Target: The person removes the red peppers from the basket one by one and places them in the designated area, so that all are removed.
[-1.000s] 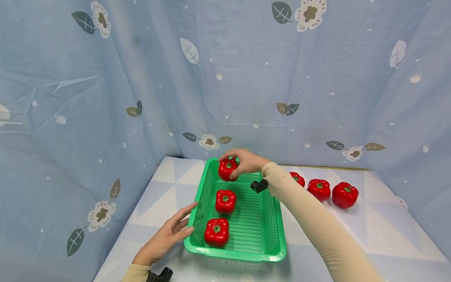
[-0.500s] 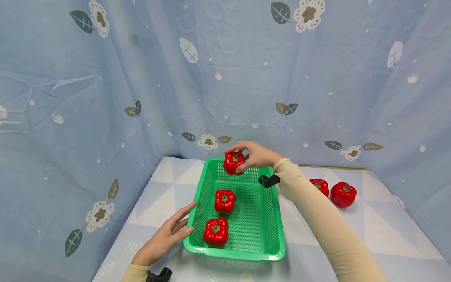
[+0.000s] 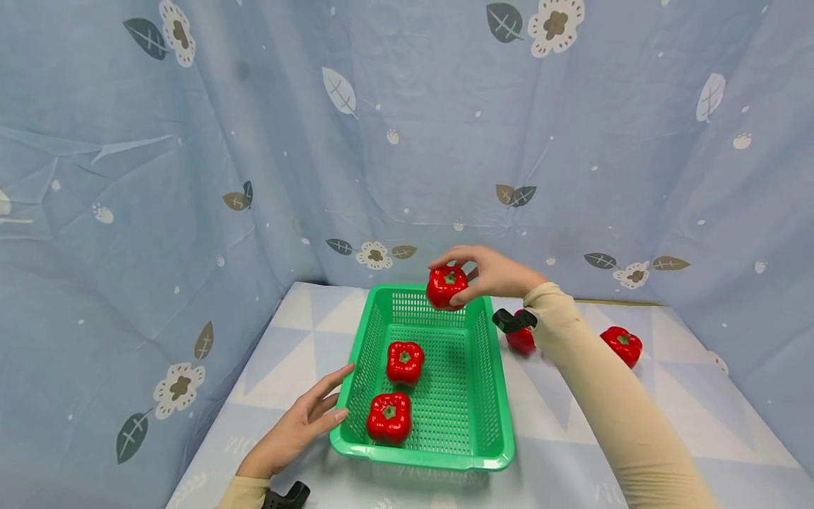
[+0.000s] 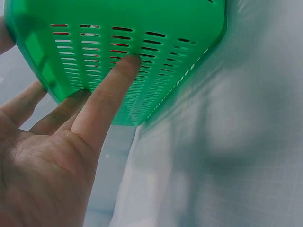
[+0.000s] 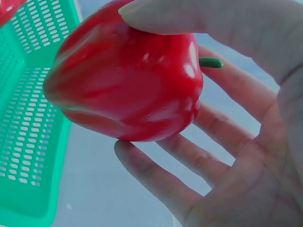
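My right hand (image 3: 496,272) pinches a red bell pepper (image 3: 447,286) between thumb and fingers, above the far right part of a green plastic basket (image 3: 509,452). In the right wrist view the held bell pepper (image 5: 128,85) lies sideways, its green stem toward the palm. My left hand (image 3: 295,431) touches the basket's left side with its fingers extended. The left wrist view shows one fingertip (image 4: 130,61) on the slotted outer wall (image 4: 156,19) and other fingers near the rim. Inside the basket, along its left, sit two red bell peppers, one nearer (image 3: 389,419) and one farther (image 3: 405,364).
To the right of the basket, one red bell pepper (image 3: 521,341) is partly hidden behind the right wrist, and another bell pepper (image 3: 623,345) stands farther right beyond the sleeve. A pale patterned cloth (image 3: 553,417) covers the table. Blue floral curtains (image 3: 445,141) hang behind and at the sides.
My right hand has moved right and slightly up with the bell pepper, from the basket's far left corner toward its far right. My left hand and the basket stay in place.
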Motion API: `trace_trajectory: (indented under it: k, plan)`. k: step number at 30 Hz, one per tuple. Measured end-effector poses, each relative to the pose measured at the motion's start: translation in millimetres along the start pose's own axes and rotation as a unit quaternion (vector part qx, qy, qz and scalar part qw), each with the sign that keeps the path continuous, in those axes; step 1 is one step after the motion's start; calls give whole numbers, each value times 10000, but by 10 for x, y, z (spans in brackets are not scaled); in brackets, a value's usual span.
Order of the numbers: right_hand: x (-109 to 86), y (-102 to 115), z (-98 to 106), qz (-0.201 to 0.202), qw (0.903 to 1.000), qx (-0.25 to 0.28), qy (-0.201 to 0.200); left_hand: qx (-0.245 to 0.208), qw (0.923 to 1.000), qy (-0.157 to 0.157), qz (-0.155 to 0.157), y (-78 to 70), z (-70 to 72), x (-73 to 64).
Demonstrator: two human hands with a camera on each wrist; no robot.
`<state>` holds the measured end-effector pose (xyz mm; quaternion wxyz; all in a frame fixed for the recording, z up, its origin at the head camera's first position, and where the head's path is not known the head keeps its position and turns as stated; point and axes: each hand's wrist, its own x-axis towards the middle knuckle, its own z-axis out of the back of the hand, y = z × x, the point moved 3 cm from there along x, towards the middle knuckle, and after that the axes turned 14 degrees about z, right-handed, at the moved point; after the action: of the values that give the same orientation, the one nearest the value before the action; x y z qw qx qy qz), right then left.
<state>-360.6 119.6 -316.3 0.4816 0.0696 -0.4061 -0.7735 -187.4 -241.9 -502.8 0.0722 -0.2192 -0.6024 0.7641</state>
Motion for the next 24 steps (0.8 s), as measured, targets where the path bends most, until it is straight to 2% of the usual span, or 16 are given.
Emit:
trace_trajectory:
  k: [9,24]
  plan:
    - [-276,44,203,-118,9992,-203,-327,6,10000,-16,58,-14,0,-4]
    - [-797,72,437,-232,9982,-394,-382,0,9999,-4,133,-24,-1,-1]
